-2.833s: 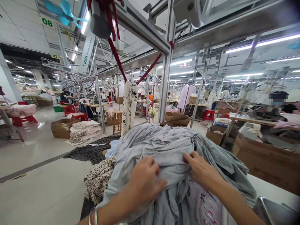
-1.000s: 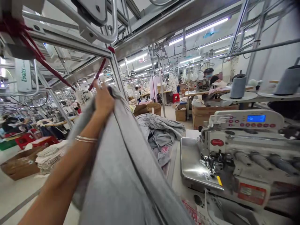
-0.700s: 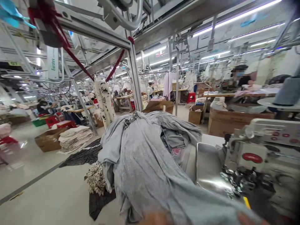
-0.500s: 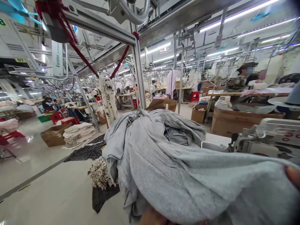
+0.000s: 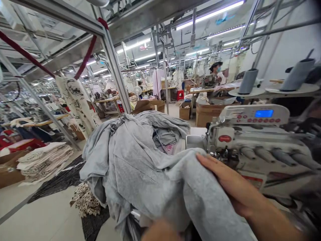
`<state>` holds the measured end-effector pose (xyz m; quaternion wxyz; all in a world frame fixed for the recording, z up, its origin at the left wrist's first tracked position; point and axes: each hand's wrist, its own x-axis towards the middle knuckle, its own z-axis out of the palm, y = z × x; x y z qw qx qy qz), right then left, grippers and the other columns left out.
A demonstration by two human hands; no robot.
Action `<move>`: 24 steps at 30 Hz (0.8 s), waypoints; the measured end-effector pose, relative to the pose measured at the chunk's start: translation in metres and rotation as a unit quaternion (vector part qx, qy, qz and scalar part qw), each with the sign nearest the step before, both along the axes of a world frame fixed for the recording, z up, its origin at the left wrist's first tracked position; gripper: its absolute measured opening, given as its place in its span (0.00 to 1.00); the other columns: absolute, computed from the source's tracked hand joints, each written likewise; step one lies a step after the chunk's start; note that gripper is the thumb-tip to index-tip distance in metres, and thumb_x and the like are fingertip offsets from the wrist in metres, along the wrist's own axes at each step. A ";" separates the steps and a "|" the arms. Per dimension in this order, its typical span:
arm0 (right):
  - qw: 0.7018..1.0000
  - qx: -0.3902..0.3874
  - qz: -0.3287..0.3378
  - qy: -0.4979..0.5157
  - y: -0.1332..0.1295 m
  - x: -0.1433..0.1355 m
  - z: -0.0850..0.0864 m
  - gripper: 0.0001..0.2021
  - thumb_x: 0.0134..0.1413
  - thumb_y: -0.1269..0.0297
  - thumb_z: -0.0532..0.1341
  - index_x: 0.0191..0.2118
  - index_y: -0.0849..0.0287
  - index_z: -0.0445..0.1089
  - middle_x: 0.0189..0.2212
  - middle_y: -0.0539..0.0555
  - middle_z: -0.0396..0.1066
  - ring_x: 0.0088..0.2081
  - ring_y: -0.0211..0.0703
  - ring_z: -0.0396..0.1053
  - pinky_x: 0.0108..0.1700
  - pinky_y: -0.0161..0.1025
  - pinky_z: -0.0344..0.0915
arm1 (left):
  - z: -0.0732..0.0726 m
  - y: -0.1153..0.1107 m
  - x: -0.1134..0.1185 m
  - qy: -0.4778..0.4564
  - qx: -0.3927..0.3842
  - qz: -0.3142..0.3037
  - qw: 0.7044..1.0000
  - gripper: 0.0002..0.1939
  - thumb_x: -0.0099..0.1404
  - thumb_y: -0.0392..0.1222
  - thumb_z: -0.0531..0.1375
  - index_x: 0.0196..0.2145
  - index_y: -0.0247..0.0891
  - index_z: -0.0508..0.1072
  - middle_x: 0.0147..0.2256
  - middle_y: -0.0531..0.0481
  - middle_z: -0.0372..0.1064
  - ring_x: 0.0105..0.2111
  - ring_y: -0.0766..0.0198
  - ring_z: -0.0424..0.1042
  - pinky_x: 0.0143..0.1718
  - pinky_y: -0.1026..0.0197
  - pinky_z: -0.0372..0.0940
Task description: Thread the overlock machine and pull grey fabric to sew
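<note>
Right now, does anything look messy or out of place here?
Yes. Spotted cloth and dark cloth lie crumpled on the floor beside the grey fabric pile, as if they slid off.

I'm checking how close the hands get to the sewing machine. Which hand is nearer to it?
Right. The right hand lies on the grey fabric just before the sewing machine; the left hand is low at the picture's bottom edge, farther away.

Large garment factory hall. Pale polished floor point(image 5: 37, 217), reflective. Fluorescent tube lights point(image 5: 209, 15) run in rows under the ceiling. Aluminium overhead rail frame point(image 5: 114, 67) crosses the aisle. Cardboard boxes point(image 5: 204, 115) and a red plastic stool point(image 5: 180, 94) stand among distant wooden sewing tables point(image 5: 200, 90).
</note>
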<state>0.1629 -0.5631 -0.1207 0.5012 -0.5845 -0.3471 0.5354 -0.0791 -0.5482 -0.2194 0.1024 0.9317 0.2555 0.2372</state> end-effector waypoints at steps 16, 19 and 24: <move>0.982 -0.032 0.105 -0.151 -0.052 0.052 -0.125 0.24 0.51 0.42 0.61 0.38 0.61 0.76 0.33 0.52 0.75 0.37 0.51 0.71 0.35 0.38 0.64 | 0.037 0.111 0.061 0.106 0.140 0.004 0.984 0.18 0.64 0.23 0.50 0.47 0.36 0.69 0.40 0.44 0.72 0.40 0.59 0.72 0.46 0.57 0.64; 0.998 -0.036 0.009 -0.050 -0.055 0.052 -0.142 0.26 0.48 0.39 0.65 0.39 0.61 0.77 0.32 0.53 0.77 0.37 0.50 0.72 0.37 0.37 0.66 | -0.040 0.051 0.056 -0.104 0.298 -0.040 0.948 0.11 0.66 0.28 0.50 0.40 0.34 0.71 0.37 0.42 0.71 0.40 0.58 0.71 0.48 0.54 0.63; 0.996 -0.053 -0.056 0.046 -0.058 0.057 -0.133 0.24 0.46 0.43 0.70 0.41 0.57 0.78 0.37 0.52 0.78 0.42 0.46 0.72 0.44 0.34 0.66 | -0.141 -0.027 0.052 -0.226 0.304 0.022 0.925 0.10 0.66 0.27 0.53 0.35 0.36 0.72 0.37 0.45 0.70 0.41 0.60 0.71 0.52 0.53 0.61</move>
